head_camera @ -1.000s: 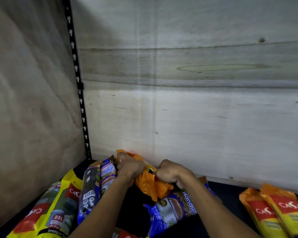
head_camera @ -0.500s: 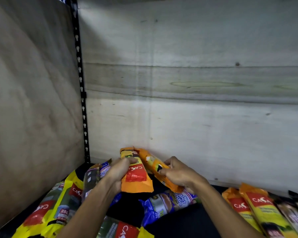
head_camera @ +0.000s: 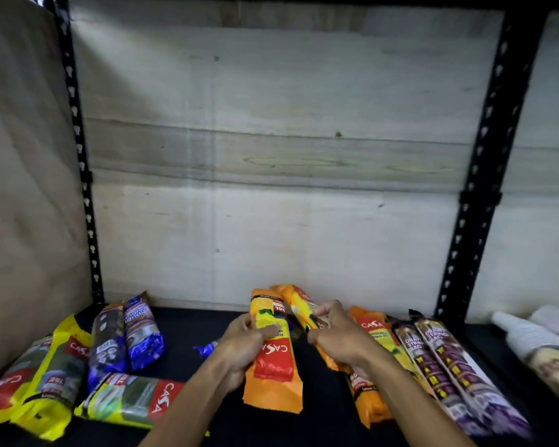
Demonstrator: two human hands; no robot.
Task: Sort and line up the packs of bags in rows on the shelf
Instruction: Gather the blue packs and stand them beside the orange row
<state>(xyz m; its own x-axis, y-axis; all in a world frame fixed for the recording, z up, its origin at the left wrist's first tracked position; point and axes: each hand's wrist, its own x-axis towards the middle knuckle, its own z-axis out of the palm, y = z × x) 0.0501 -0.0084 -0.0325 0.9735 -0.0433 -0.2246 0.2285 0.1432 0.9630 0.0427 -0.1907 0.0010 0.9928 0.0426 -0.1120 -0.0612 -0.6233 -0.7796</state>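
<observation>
My left hand (head_camera: 244, 343) grips an orange pack with a red label (head_camera: 273, 372), held lengthwise over the middle of the dark shelf (head_camera: 188, 324). My right hand (head_camera: 336, 335) grips a second orange pack (head_camera: 299, 304) that slants toward the back wall. Just right of it lies another orange pack (head_camera: 373, 333), then two purple packs (head_camera: 446, 366) side by side. At the left lie yellow packs (head_camera: 49, 382), a further yellow pack (head_camera: 126, 398) crosswise, and two blue packs (head_camera: 126, 337). A blue pack end (head_camera: 204, 350) peeks out by my left wrist.
A plywood wall (head_camera: 271, 188) closes the back and a board (head_camera: 23, 188) closes the left side. Black perforated uprights stand at the left (head_camera: 81, 175) and right (head_camera: 478, 188). Beyond the right upright lie white wrapped rolls (head_camera: 536, 343).
Both hands have carried the orange packs to the right, away from the blue and yellow packs. The view has swung right and back, revealing the right upright and purple packs.
</observation>
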